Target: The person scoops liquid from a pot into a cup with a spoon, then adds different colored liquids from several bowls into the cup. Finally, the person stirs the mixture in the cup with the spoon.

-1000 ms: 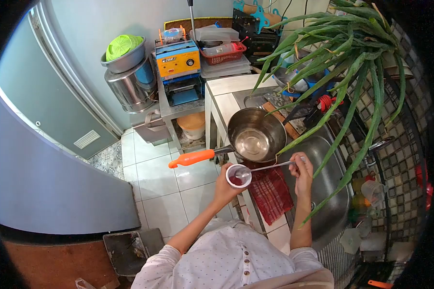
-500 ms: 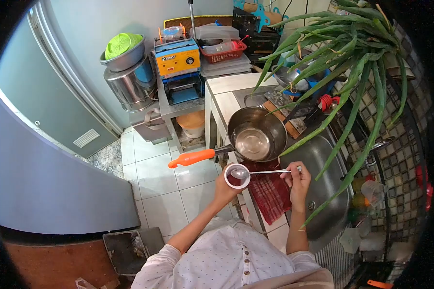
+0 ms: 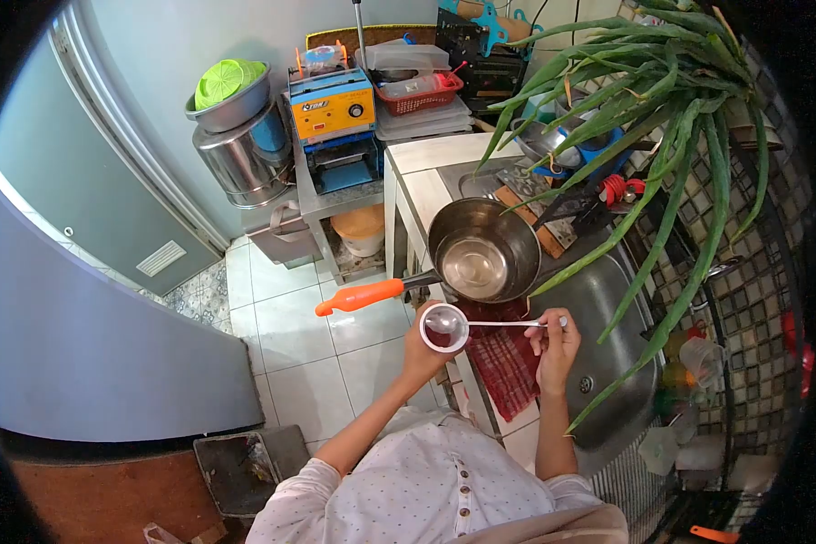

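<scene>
My left hand (image 3: 421, 350) is wrapped round a small white cup (image 3: 445, 348) with dark reddish contents. Between thumb and fingers, my right hand (image 3: 556, 340) pinches the handle of a metal spoon (image 3: 503, 324). The spoon's bowl lies over the cup's mouth, inside its rim. Just beyond both hands sits a saucepan (image 3: 508, 218) with an orange handle (image 3: 364, 296) pointing left. A red checked cloth (image 3: 503, 372) lies on the counter edge under the spoon and beside my right hand.
To the right is a steel sink (image 3: 621, 372), with long green leaves (image 3: 671, 172) hanging over it. Behind the saucepan are a cutting board (image 3: 539, 218) and a blue rack. A yellow and blue machine (image 3: 335, 113) and a red basket (image 3: 419, 95) stand at the back. A grey bin (image 3: 236, 471) stands lower left.
The spoon and cup have shifted very slightly left, and the spoon's bowl sits a little further into the cup. Both hands keep their holds.
</scene>
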A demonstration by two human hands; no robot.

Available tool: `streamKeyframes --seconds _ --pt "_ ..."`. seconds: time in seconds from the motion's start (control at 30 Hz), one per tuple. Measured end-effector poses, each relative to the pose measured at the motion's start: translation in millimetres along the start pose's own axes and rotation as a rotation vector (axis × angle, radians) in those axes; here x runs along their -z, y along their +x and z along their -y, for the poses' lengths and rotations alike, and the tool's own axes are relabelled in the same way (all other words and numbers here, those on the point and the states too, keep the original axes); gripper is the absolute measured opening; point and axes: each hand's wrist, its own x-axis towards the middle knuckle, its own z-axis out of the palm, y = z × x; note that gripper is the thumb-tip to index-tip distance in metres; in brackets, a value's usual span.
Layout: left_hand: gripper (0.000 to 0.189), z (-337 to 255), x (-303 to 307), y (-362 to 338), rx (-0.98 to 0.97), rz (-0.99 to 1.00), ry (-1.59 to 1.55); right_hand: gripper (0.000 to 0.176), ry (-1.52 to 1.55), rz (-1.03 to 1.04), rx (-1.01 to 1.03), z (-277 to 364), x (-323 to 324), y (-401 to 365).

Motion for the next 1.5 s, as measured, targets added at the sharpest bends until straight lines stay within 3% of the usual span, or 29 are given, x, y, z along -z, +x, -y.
streamKeyframes --seconds 0.8,1.1,1.5 --pt "0.069 5 3 5 -0.108 0.006 0.083 0.018 -0.033 -0.021 0.060 1 -12 -2" --pt "0.077 4 3 4 -0.093 -0.033 0.109 0.017 -0.004 -0.039 0.073 1 -12 -1" --pt "0.073 -1 2 2 -0.055 -0.058 0.074 0.014 0.048 -0.022 0.072 -5 -6 -4"
